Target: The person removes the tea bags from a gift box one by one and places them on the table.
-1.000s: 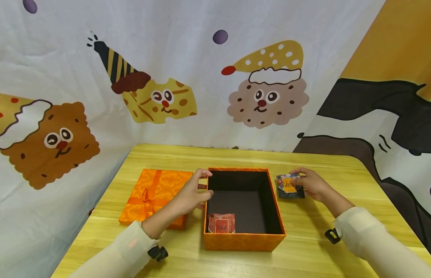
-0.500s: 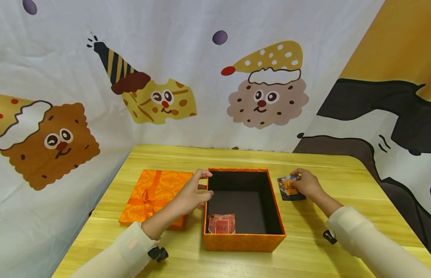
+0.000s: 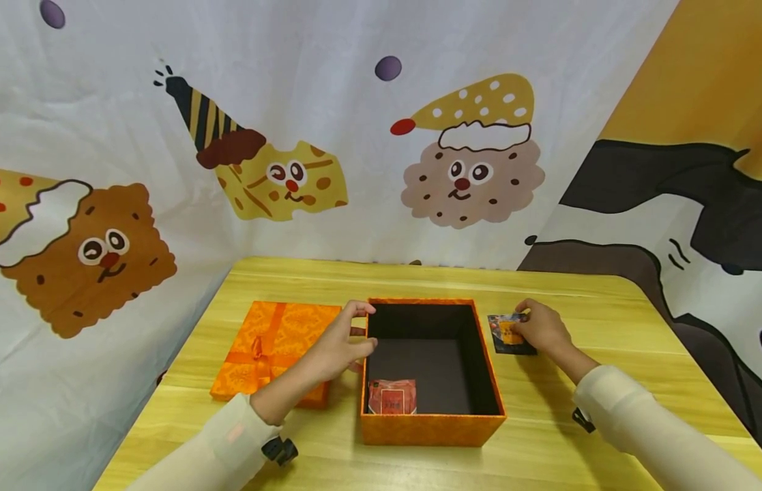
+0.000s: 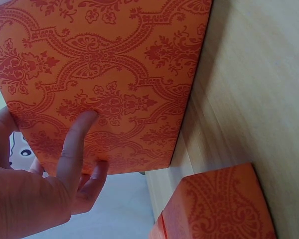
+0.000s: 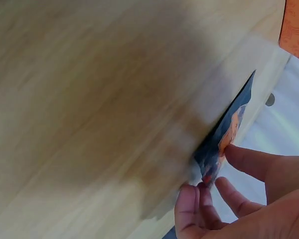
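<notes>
A: What changes at the right hand (image 3: 545, 329)?
B: Within the last second its fingers close in and cover more of the dark packet's label. They now pinch the dark packet (image 3: 507, 335) just right of the box (image 3: 423, 431); whether it clears the desk (image 3: 528, 436) cannot be told.
A: And what does this signify?
B: Probably a hold being secured, with that packet not yet inside.
A: The left hand (image 3: 340, 346)?
B: Unchanged, its fingers gripping the box's left wall. The red packet (image 3: 393, 397) lies in the near left corner; farther left, the ribboned lid (image 3: 295, 334).
</notes>
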Demonstrator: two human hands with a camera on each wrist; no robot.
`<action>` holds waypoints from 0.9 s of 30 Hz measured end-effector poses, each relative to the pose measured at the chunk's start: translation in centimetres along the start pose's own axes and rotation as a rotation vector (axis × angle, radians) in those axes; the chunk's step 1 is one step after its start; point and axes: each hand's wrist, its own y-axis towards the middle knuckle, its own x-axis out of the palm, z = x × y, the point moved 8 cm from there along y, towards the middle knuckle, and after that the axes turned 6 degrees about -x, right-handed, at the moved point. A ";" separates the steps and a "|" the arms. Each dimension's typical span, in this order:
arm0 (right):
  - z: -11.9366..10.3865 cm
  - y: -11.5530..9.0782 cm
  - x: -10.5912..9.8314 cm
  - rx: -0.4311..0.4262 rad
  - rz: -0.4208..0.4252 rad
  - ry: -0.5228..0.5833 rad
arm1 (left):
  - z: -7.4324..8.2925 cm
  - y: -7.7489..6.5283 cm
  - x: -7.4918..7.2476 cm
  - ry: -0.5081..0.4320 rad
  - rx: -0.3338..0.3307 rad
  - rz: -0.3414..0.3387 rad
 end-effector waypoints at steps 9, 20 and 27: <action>0.3 0.0 -0.1 -0.044 -0.012 0.015 | -0.1 0.1 0.0 -0.001 0.003 -0.005; -0.2 -0.9 -0.7 -0.028 -0.044 0.137 | -0.2 0.2 0.0 -0.008 0.002 -0.007; -0.7 -1.5 -0.7 0.005 -0.103 0.318 | -0.3 0.3 0.0 -0.006 0.002 -0.016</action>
